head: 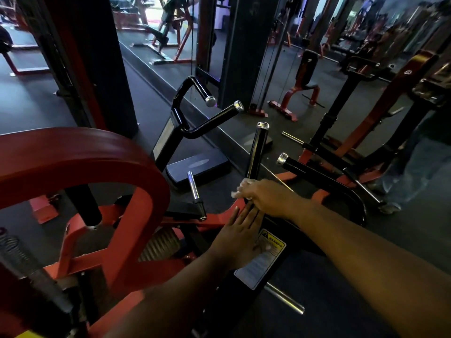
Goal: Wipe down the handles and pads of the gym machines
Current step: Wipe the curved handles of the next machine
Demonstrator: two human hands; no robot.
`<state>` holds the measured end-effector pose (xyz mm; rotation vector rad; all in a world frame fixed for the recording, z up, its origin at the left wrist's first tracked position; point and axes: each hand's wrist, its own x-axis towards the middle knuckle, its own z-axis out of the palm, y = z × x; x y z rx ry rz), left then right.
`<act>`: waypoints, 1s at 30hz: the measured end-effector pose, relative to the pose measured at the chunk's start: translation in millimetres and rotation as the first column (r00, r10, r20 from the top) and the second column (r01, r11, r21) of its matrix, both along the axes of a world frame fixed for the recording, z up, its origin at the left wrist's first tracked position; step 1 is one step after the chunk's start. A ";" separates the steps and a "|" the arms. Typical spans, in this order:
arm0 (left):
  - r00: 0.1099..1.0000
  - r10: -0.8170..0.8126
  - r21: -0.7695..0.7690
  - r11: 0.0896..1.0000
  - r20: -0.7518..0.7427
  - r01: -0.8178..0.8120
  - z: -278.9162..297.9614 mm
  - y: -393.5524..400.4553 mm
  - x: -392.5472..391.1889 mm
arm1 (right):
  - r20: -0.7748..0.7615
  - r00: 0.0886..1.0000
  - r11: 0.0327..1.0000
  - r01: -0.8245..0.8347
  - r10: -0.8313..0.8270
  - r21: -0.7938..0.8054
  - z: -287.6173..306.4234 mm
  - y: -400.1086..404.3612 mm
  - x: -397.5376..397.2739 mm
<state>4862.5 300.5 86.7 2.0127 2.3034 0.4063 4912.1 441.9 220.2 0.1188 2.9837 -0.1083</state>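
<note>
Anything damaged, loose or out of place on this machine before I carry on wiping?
Nothing stands out. The right hand holds a white cloth on the upright black handle; the left hand rests flat by the warning label.

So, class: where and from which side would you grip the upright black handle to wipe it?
Grip the upright black handle around its bare shaft, above the right hand already holding the white cloth at its base. Come from the near side: its chrome-capped top is free, so a wrapped grip could probably slide upward.

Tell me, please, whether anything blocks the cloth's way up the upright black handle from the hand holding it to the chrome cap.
Nothing visible does. The right hand grips the white cloth around the base of the upright handle, and the black shaft runs bare up to its chrome cap. The left hand rests flat below, out of the path.
</note>
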 end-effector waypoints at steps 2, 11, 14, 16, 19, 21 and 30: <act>0.999 -0.025 0.019 1.000 -0.028 0.025 -4.6 -1.1 6.7 | -0.124 0.992 1.000 0.007 -0.010 -0.020 12.0 5.3 -5.1; 0.995 -0.024 0.036 0.999 -0.098 0.028 -15.4 -8.1 20.4 | -0.052 0.997 0.974 0.071 -0.061 0.213 -1.9 13.3 -26.3; 0.993 -0.064 0.020 0.998 -0.102 0.066 -13.0 -11.3 29.4 | -0.009 1.000 0.999 0.026 -0.026 0.047 -11.0 10.3 0.4; 0.993 -0.077 0.002 0.997 -0.090 0.078 -11.4 -11.0 35.7 | 0.097 0.994 0.998 -0.057 0.055 0.014 -15.3 4.8 17.4; 0.994 -0.070 -0.009 0.998 -0.082 0.070 -11.9 -9.6 37.8 | 0.161 0.984 0.991 -0.062 0.080 -0.116 -5.7 5.6 27.6; 0.992 -0.049 0.020 0.998 -0.114 0.052 -12.1 -11.7 38.3 | 0.020 0.999 0.980 -0.024 0.028 -0.198 6.4 12.3 21.9; 0.992 -0.046 -0.055 0.998 -0.115 0.040 -4.2 -13.5 39.0 | 0.003 1.000 0.997 0.002 -0.002 -0.075 -14.9 11.4 11.9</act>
